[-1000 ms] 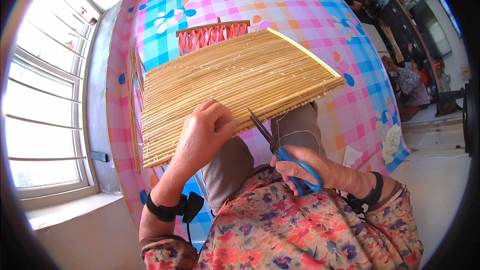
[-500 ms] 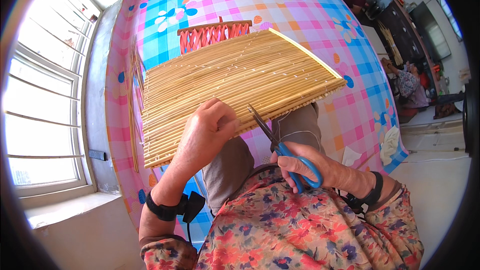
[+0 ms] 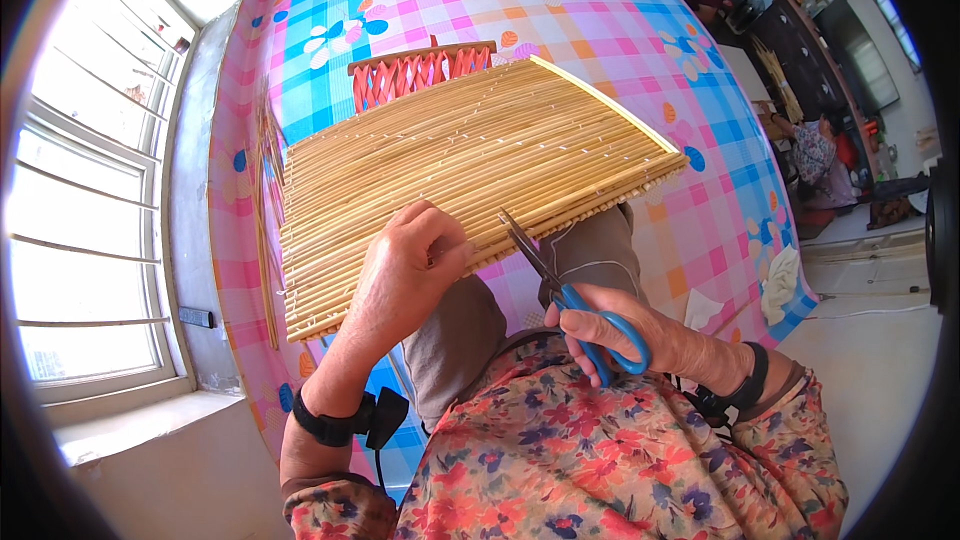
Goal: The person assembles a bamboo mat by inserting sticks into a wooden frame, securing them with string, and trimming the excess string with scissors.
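A mat of thin straw-coloured sticks (image 3: 440, 165), tied with rows of white thread, lies tilted over my knees. At its near edge my left hand (image 3: 425, 245) is closed, thumb and fingers pinched together; what they grip is hidden. My right hand (image 3: 625, 325) holds scissors (image 3: 605, 340) with blue handles. Their dark blades point up and left, with the tips over the mat's near edge, just right of my left hand. A loose white thread (image 3: 600, 263) curls from that edge above the scissors.
A small frame with red lacing (image 3: 420, 77) stands beyond the mat on a checked, flowered sheet (image 3: 600, 50). Loose sticks (image 3: 266, 210) lie along the left, near a barred window (image 3: 90, 230). A white cloth (image 3: 780, 285) lies at right. Other people (image 3: 815, 150) sit at far right.
Both hands, the scissors and the mat stay almost as they were. The view has shifted slightly, so the mat and sheet appear a little further left.
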Available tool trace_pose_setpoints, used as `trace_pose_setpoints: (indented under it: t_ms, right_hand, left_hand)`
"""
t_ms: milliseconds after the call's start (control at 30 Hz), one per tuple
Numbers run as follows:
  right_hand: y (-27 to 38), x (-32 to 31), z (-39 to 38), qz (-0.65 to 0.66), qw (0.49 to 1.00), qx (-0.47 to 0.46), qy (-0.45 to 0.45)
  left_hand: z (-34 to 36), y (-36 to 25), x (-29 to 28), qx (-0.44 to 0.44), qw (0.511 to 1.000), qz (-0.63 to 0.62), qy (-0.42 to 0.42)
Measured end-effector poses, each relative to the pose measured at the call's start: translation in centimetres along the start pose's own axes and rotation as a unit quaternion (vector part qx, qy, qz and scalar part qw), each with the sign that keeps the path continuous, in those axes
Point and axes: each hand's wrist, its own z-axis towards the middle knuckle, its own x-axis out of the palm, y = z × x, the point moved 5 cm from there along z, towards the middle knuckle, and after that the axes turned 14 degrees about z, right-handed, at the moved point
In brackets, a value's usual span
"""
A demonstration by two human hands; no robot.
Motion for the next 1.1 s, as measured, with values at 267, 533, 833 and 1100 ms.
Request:
trace_pose_setpoints:
  t_ms: [267,533,833,1100]
  right_hand:
    - [0.2,0.1,0.2,-0.026,1.000,0.003,-0.002]
    - [0.7,0.4,0.2,-0.106,0.994,-0.014,0.019]
    - [0.6,0.4,0.4,-0.066,0.997,0.013,0.024]
    - [0.7,0.1,-0.1,-0.066,0.997,-0.010,0.026]
  left_hand:
    - [0.0,0.0,0.0,-0.005,1.000,-0.019,0.012]
    - [0.0,0.1,0.1,-0.001,1.000,-0.018,0.005]
    - [0.0,0.3,0.1,-0.009,1.000,-0.030,-0.003]
    - [-0.1,0.3,0.1,-0.007,1.000,-0.027,0.000]
